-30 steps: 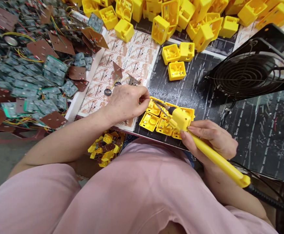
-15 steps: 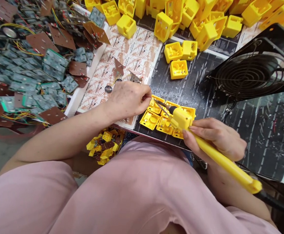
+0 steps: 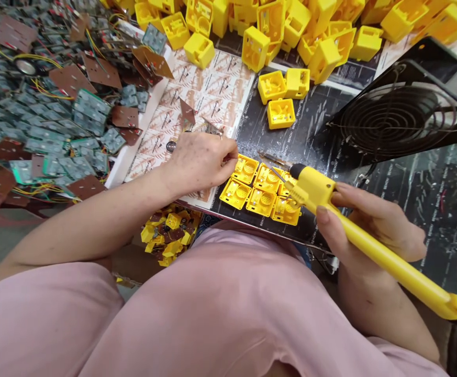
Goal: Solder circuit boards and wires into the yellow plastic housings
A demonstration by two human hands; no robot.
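My right hand (image 3: 373, 225) is closed around a yellow soldering iron (image 3: 369, 246), whose dark tip hangs just right of a cluster of flat yellow plastic lids (image 3: 262, 191) on the black mat. At the cluster's left edge my left hand (image 3: 200, 159) rests with its fingers pinched beside the nearest lid; what they pinch is too small to name. A coin cell (image 3: 170, 146) and small metal parts lie just behind that hand on the printed sheet (image 3: 212, 94).
Yellow plastic housings (image 3: 291, 31) pile up along the back. Green and brown circuit boards (image 3: 55, 115) with wires cover the left. A black fan (image 3: 401, 115) lies at the right. More yellow parts (image 3: 169, 235) sit in a box below the table edge.
My right hand has drawn the soldering iron to the right, off the lids, uncovering the whole cluster. My left hand has stayed at the cluster's left edge.
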